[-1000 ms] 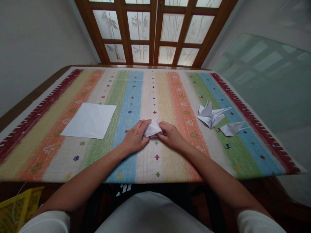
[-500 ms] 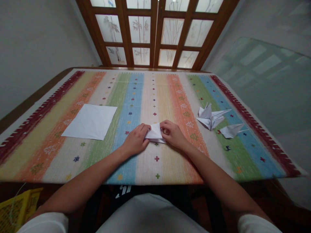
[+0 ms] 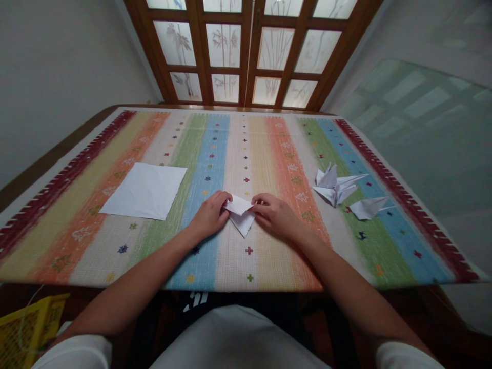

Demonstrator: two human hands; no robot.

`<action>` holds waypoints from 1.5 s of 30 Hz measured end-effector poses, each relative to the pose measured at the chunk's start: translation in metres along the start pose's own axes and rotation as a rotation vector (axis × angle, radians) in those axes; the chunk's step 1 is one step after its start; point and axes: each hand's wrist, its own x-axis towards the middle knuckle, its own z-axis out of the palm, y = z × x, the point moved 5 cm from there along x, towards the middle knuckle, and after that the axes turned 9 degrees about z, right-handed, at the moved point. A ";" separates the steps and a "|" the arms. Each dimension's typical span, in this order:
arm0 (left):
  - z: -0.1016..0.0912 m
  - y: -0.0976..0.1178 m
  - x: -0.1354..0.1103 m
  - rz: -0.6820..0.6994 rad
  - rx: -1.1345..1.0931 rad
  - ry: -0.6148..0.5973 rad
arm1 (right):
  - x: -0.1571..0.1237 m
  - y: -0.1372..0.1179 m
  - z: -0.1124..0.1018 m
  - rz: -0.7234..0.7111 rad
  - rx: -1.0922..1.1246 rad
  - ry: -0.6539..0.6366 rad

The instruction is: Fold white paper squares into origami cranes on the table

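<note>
A small folded piece of white paper (image 3: 242, 221) is between my hands at the near middle of the table, one corner pointing toward me and an upper flap folded across it. My left hand (image 3: 212, 212) pinches its left side with thumb and fingers. On the opposite side, my right hand (image 3: 273, 212) is closed on the right corner. Off to the left lies a flat, unfolded sheet of white paper (image 3: 144, 190). Folded paper cranes (image 3: 336, 187) sit together on the right, and a separate paper crane (image 3: 369, 208) rests nearer to me.
A striped tablecloth (image 3: 215, 256) covers the table. Beyond its far edge stand wooden doors (image 3: 248, 51) with patterned glass panes. A yellow plastic basket (image 3: 36, 323) is below the table at the lower left. A pale glass panel (image 3: 426, 123) leans at the right.
The folded paper has shifted in my fingers: its lower corner now shows as a point toward me, with the flap across the top. My hands remain on either side of it.
</note>
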 end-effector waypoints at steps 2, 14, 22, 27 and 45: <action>-0.001 -0.001 0.001 0.003 -0.014 -0.006 | 0.000 -0.006 -0.002 -0.024 -0.096 0.018; 0.001 -0.001 0.001 0.062 0.120 -0.066 | 0.000 -0.021 0.009 -0.138 -0.266 -0.019; -0.005 -0.006 0.005 -0.007 0.006 0.102 | -0.002 -0.034 0.005 -0.217 -0.356 -0.015; -0.003 -0.004 0.003 -0.006 -0.004 0.066 | -0.001 -0.037 0.005 -0.184 -0.360 -0.042; 0.001 0.023 -0.005 0.260 -0.069 -0.294 | 0.006 -0.038 0.004 -0.324 -0.480 -0.019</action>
